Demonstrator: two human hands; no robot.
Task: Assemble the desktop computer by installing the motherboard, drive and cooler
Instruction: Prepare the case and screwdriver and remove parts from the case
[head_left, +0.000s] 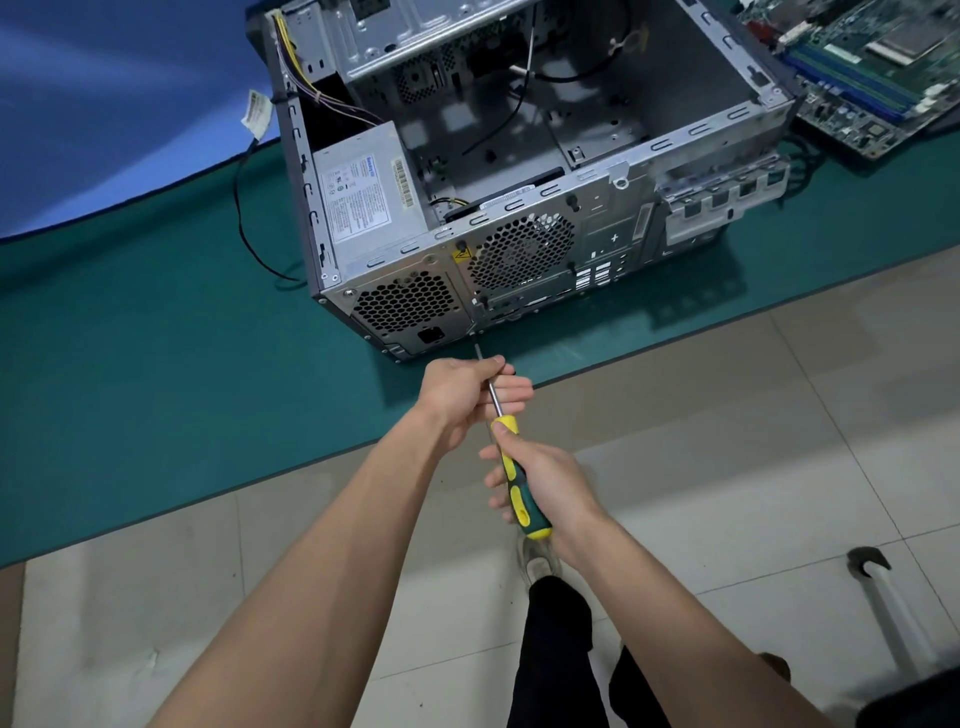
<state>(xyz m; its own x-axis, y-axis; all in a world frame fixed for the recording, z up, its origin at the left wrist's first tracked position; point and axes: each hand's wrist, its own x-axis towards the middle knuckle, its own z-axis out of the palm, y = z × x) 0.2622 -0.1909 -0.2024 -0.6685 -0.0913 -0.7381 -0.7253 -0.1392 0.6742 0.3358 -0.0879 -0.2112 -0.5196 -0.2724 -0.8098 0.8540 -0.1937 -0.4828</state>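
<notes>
- Computer case (519, 171) lying on its side on green mat (156, 338), open side up, rear panel toward the camera near the mat's front edge.
- Power supply (363, 192) seated in the case's near-left corner, label facing up; rear fan grille (519, 252) just right of it.
- Motherboard (872, 67) not installed: flat on the mat, just beside the case's far-right corner.
- Screwdriver (511, 462) held in front of the rear panel; long axis running from low near the body up and slightly left, tip against the panel's lower edge beside the power supply's vent.
- Right hand (545, 483) wrapped around the yellow-and-green handle, thumb along its upper end.
- Left hand (467, 395) curled around the bare steel shaft, between handle and tip.
- Both forearms extended over tiled floor (779, 415).
</notes>
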